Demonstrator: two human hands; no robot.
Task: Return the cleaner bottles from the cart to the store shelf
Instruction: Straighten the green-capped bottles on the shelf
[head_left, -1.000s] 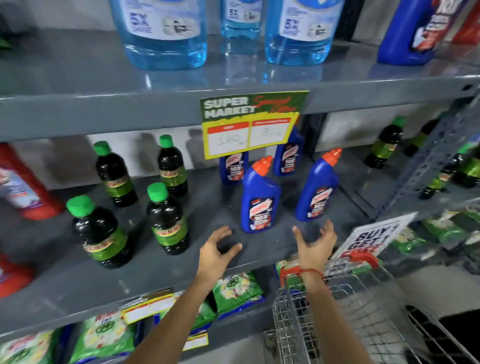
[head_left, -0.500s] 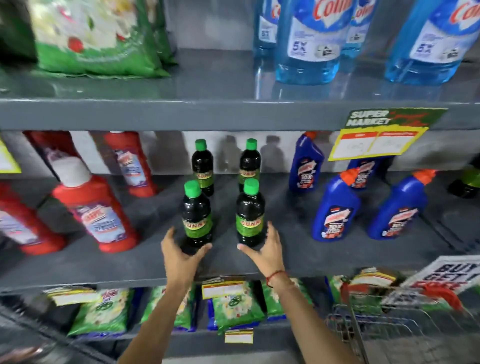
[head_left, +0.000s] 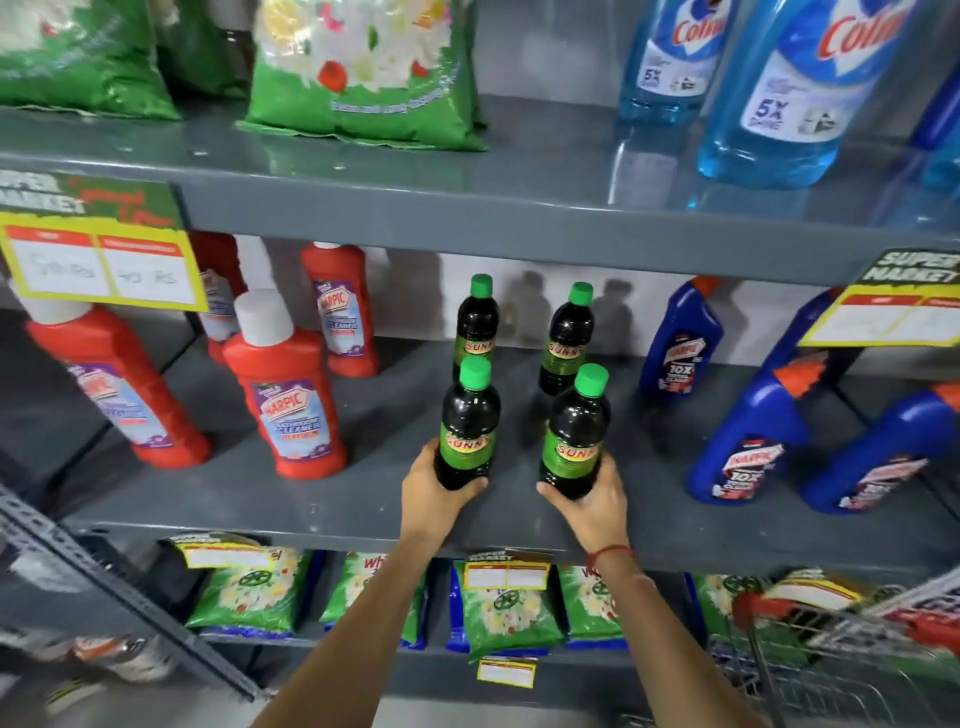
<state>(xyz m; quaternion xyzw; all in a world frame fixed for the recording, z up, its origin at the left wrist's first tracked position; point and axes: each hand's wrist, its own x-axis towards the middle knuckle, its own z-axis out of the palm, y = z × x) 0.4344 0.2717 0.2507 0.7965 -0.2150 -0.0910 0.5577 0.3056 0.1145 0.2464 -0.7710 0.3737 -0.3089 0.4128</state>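
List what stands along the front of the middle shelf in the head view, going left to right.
Red Harpic bottle → second red Harpic bottle → dark Sunny bottle in the left hand → dark Sunny bottle in the right hand → blue Harpic bottle → second blue Harpic bottle.

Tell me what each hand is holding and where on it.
Left hand grips the lower body of the front-left dark bottle; right hand grips the lower body of the front-right dark bottle. Both stand on the middle shelf.
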